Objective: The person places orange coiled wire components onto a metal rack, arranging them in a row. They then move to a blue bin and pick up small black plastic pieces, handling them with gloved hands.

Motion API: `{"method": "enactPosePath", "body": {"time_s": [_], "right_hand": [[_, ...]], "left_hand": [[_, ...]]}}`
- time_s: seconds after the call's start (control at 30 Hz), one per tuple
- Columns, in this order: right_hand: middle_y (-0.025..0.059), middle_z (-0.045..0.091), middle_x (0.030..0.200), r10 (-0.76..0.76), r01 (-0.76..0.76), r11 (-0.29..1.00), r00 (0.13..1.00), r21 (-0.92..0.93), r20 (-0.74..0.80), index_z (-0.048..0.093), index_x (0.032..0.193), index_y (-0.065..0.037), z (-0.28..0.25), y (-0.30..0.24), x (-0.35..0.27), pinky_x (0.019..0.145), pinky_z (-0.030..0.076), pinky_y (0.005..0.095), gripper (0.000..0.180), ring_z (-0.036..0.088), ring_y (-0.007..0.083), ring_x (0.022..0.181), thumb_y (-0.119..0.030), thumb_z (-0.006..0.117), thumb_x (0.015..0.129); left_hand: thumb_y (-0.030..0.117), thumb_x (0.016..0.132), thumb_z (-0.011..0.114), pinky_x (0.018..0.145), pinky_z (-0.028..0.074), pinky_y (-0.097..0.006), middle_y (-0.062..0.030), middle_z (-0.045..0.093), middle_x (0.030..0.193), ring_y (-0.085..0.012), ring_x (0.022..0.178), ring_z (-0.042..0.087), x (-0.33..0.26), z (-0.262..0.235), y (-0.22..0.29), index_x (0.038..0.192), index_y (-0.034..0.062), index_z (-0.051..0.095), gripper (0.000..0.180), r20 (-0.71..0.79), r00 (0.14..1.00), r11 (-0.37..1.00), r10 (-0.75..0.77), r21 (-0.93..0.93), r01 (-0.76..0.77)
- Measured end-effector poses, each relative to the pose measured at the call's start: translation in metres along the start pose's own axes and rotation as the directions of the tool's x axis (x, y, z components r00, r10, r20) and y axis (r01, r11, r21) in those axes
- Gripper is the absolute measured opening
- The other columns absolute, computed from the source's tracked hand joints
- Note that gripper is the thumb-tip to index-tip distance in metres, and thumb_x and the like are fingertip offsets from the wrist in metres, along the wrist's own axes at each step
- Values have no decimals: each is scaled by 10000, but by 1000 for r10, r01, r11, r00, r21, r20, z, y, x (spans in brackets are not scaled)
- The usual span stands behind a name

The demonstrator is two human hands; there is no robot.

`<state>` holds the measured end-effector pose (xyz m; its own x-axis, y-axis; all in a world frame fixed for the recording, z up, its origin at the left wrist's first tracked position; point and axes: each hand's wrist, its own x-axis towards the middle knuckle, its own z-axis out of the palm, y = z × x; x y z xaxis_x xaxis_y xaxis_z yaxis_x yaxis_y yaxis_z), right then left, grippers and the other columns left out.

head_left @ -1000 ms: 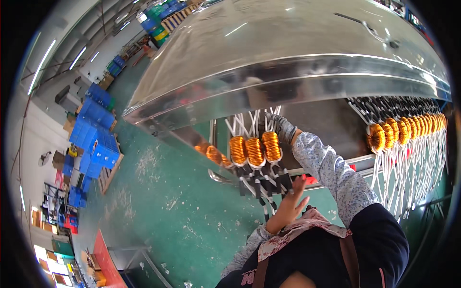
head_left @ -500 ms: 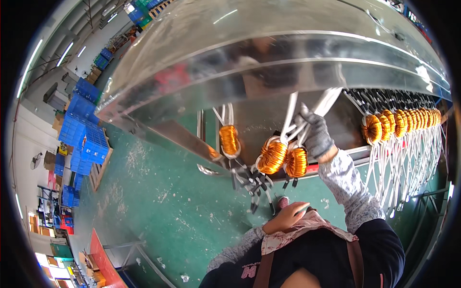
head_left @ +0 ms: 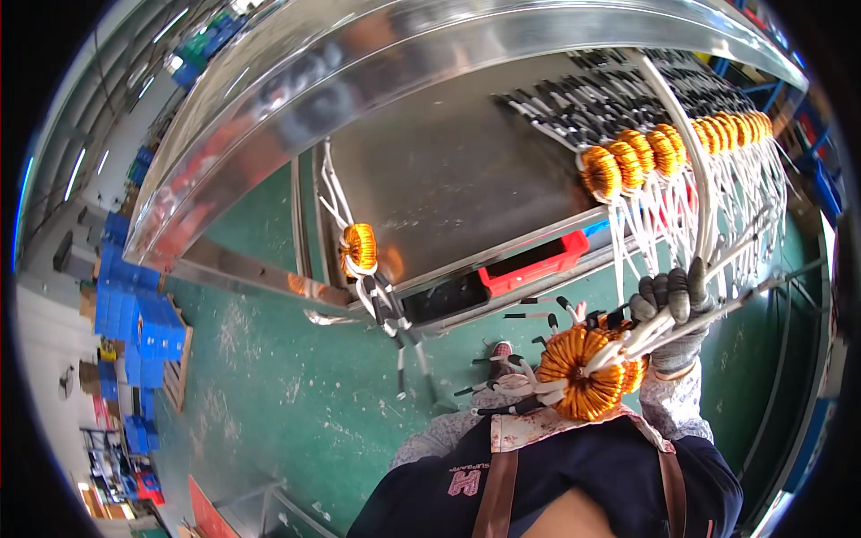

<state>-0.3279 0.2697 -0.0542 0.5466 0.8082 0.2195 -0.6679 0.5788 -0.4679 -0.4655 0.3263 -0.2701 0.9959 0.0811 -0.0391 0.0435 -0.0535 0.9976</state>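
Observation:
My right hand [head_left: 674,309], in a grey glove, is closed around the white wire leads [head_left: 695,193] of copper-wound toroidal coils. One coil [head_left: 581,369] hangs beside that hand in front of my apron, with a second coil [head_left: 634,372] partly behind it. Black-tipped leads [head_left: 502,408] stick out from them to the left. My left arm's patterned sleeve [head_left: 435,438] shows at the lower middle, but the coils and leads hide the hand and its fingers. Another coil [head_left: 360,249] hangs at the left end of the metal shelf [head_left: 448,170], its dark-tipped leads dangling over the edge.
A row of similar coils [head_left: 632,157] lies on the shelf's right part, white leads hanging down. Above runs a shiny metal top [head_left: 296,85]. A red bin [head_left: 534,266] sits below the shelf. Blue crates [head_left: 139,314] are stacked at the left on the green floor [head_left: 260,386].
My right hand has drawn the two coils off the shelf's edge, toward my body and to the right. My left hand has gone out of sight behind them. The view has shifted rightward.

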Motion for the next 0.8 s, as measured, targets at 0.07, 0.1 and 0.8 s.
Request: {"method": "enactPosePath", "body": {"time_s": [0.07,0.1,0.8], "right_hand": [[1,333,455,-58,59,998,991,4,-120,443,523,-120,-2,-18,-17,562,369,300,543,357,158,544,-368,316,990],[9,336,470,-100,95,995,983,-36,-154,439,524,-125,-6,-27,-25,570,366,295,535,353,158,556,-357,318,990],[111,624,935,-433,468,883,844,40,-316,574,842,-65,-77,21,22,971,404,458,275,507,364,1124,-318,504,925]], "left_hand": [[307,903,555,972,371,-332,-149,466,1260,-168,1160,445,-8,7,2,1305,5,362,539,60,996,998,-58,13,58],[308,904,555,982,360,-333,-146,462,1261,-167,1164,439,-11,11,6,1305,8,359,538,96,992,997,-82,24,80],[197,943,480,1081,328,-392,-192,328,1413,-286,1313,330,110,-173,159,1339,46,347,445,-345,900,637,266,-638,-433]]}}
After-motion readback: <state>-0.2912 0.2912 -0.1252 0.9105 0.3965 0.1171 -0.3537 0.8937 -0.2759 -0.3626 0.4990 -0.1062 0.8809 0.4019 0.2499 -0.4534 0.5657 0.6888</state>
